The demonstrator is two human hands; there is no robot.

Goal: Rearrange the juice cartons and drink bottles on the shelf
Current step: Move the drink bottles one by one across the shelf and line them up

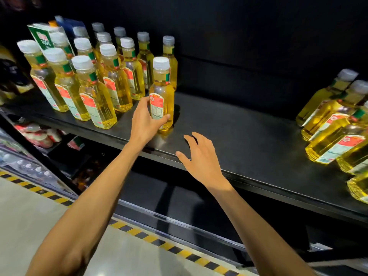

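Shelf (239,126): a dark board is seen running from 9 o'clock to 4 o'clock across the view, with a bare stretch in its middle.
Held bottle (162,90): it is stood upright near the shelf's front edge, just above the centre of the view; a white cap is fitted and yellow liquid is seen up to the neck.
Left hand (146,120): the fingers and thumb are curled round the lower half of the held bottle, over its red and white label.
Right hand (201,158): it is held at 5 o'clock from the held bottle, over the shelf's front edge, fingers spread apart, nothing gripped.
Left bottles (95,100): rows are packed close at 10 o'clock, all upright, capped and filled with the same yellow liquid.
Carton (41,36): a green and white box is tilted behind the left bottles at 10 o'clock; its contents are hidden.
Right bottles (334,120): a second cluster is set at 3 o'clock, well apart from the held bottle, capped and full.
Packets (37,134): red and white packs are stored on the lower level at 9 o'clock.
Floor tape (139,234): yellow and black stripes are laid along the shelving's foot.
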